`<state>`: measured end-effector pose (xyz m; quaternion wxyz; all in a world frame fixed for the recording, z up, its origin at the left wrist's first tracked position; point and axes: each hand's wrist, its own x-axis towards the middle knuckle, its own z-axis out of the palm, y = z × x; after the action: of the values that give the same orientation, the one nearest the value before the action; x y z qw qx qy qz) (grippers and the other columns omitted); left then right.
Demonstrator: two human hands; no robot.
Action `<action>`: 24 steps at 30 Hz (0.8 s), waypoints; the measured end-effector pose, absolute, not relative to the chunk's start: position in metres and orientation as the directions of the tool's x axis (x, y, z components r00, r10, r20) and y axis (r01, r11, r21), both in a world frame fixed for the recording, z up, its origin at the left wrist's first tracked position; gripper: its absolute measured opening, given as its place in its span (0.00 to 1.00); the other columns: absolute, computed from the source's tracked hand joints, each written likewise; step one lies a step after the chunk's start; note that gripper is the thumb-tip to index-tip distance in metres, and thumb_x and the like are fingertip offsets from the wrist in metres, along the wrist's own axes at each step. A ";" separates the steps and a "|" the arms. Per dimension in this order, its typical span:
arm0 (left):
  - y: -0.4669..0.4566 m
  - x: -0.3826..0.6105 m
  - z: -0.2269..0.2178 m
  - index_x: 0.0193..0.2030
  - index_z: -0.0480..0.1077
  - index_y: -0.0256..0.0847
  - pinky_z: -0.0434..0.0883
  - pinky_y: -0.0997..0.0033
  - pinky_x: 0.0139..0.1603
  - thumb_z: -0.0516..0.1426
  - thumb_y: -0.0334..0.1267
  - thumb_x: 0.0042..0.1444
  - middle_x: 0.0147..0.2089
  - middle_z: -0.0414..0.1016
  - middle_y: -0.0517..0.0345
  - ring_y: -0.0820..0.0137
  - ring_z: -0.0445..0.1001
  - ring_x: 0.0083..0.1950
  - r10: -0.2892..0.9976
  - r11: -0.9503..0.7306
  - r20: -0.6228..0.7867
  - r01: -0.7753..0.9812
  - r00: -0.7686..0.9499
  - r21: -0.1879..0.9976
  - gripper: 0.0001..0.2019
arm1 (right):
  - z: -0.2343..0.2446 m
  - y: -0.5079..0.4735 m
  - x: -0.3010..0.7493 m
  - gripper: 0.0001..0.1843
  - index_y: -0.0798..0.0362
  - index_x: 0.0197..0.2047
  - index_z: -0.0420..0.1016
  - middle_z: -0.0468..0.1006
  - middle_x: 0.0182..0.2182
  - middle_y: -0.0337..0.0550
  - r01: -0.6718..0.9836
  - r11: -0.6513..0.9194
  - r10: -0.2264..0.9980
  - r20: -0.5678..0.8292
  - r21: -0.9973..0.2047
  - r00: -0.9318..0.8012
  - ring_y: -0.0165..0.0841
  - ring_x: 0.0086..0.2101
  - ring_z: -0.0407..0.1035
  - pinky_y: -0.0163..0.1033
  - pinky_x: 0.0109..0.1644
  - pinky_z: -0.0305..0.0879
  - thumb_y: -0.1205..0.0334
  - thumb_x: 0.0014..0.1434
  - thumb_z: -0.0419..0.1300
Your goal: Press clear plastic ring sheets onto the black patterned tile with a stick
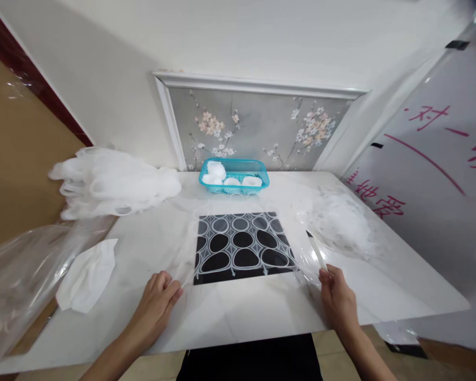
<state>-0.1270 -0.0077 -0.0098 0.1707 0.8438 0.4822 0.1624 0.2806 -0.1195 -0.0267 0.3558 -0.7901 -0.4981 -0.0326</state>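
A clear plastic sheet with rows of whitish ring shapes lies flat over a black rectangular board on the white table. My left hand is closed at the sheet's near left corner, the thumb against curled fingers on the film's edge. On the other side, my right hand is closed round a slim pale tool with a dark tip, its point angled away from me. The tool's exact kind is unclear. It lies over the clear film at the board's right edge.
A blue plastic basket with white rolls stands at the back. White rings are heaped at left; a tangle of clear scrap lies at right. White tissue and plastic bags are at left. A whiteboard leans at right.
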 end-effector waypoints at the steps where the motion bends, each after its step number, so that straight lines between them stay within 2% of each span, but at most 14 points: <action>1: -0.008 -0.128 -0.012 0.29 0.61 0.42 0.64 0.61 0.41 0.44 0.43 0.65 0.34 0.58 0.57 0.65 0.59 0.39 0.872 -0.472 0.112 0.756 0.477 0.453 0.15 | -0.028 -0.121 0.280 0.21 0.53 0.40 0.65 0.71 0.23 0.41 0.805 -0.253 0.757 0.408 -0.536 0.510 0.33 0.20 0.64 0.37 0.26 0.61 0.44 0.64 0.43; 7: -0.009 -0.134 -0.015 0.30 0.62 0.42 0.64 0.61 0.42 0.43 0.43 0.65 0.35 0.60 0.57 0.64 0.60 0.40 0.867 -0.468 0.115 0.713 0.485 0.521 0.15 | -0.031 -0.125 0.279 0.24 0.54 0.41 0.66 0.74 0.24 0.44 0.747 -0.311 0.709 0.379 -0.588 0.594 0.34 0.21 0.68 0.37 0.27 0.64 0.41 0.62 0.44; 16: -0.017 -0.130 -0.003 0.27 0.58 0.42 0.63 0.61 0.41 0.40 0.43 0.66 0.33 0.60 0.56 0.65 0.59 0.39 0.887 -0.444 0.184 0.669 0.424 0.596 0.17 | -0.038 -0.127 0.277 0.25 0.54 0.40 0.66 0.72 0.22 0.42 0.740 -0.324 0.679 0.400 -0.589 0.615 0.34 0.20 0.67 0.37 0.26 0.63 0.40 0.62 0.44; 24: -0.021 -0.134 0.002 0.27 0.58 0.42 0.63 0.63 0.40 0.41 0.44 0.65 0.33 0.60 0.57 0.66 0.60 0.38 0.880 -0.423 0.123 0.642 0.458 0.640 0.17 | -0.036 -0.132 0.280 0.25 0.54 0.41 0.66 0.73 0.23 0.44 0.707 -0.354 0.631 0.402 -0.612 0.663 0.34 0.21 0.68 0.37 0.27 0.63 0.40 0.61 0.45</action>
<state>-0.1343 -0.0213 0.0017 0.2627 0.8124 0.4683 0.2273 0.2797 -0.1315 -0.0358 0.3962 -0.8214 -0.4075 -0.0479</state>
